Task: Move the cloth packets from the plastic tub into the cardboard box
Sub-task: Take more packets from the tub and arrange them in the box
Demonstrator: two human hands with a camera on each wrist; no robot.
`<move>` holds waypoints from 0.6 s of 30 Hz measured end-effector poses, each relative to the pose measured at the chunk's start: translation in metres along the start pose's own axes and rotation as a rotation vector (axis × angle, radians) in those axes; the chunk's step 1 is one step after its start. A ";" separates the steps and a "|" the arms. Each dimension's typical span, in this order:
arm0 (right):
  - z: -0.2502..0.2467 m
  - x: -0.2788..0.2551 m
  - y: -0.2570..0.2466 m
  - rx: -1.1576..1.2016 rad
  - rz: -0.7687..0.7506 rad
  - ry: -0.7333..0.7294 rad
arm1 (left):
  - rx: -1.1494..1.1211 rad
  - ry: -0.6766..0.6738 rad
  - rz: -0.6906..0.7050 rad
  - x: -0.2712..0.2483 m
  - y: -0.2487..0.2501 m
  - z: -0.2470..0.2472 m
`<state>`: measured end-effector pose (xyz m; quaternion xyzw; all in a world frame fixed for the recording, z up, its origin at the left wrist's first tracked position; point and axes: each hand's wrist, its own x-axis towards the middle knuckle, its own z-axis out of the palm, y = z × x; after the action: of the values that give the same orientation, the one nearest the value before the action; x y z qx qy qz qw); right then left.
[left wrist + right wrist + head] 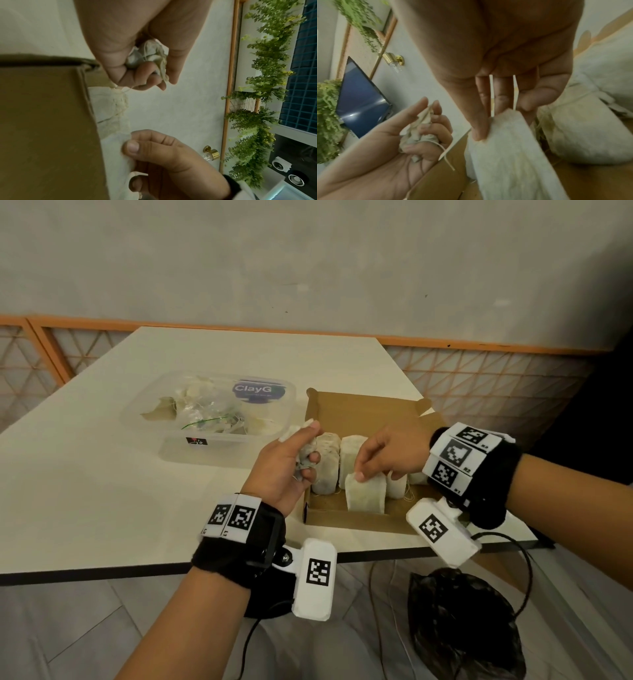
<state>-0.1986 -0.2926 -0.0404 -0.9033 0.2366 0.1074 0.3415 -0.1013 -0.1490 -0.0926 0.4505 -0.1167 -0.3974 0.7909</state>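
An open cardboard box (pixel 363 409) lies on the table and holds several white cloth packets (pixel 329 463) standing in a row. My right hand (pixel 383 453) pinches the top edge of one flat packet (pixel 364 494) at the box's near side; the same packet (pixel 508 155) hangs below my fingers in the right wrist view. My left hand (pixel 291 463) hovers at the box's left wall, fingers curled round a crumpled packet (pixel 149 56) with loose strings. Left of the box, the clear plastic tub (pixel 219 446) holds more packets (pixel 205 412).
The white table (pixel 85 491) ends in a dark front edge close to my wrists. A black bag (pixel 462 621) and cables lie on the floor below. An orange lattice rail (pixel 479 364) runs behind the table.
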 end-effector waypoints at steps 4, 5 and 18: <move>-0.002 0.013 -0.001 0.060 0.068 0.054 | -0.013 0.007 -0.009 0.000 0.000 -0.001; -0.003 0.015 0.000 0.071 0.073 0.068 | -0.009 0.007 -0.011 0.000 0.000 -0.001; 0.003 -0.029 0.015 -0.106 -0.137 0.269 | -0.153 -0.070 -0.067 0.001 0.002 0.006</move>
<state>-0.2311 -0.2899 -0.0407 -0.9402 0.2121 -0.0255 0.2652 -0.1027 -0.1523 -0.0875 0.3782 -0.0985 -0.4470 0.8046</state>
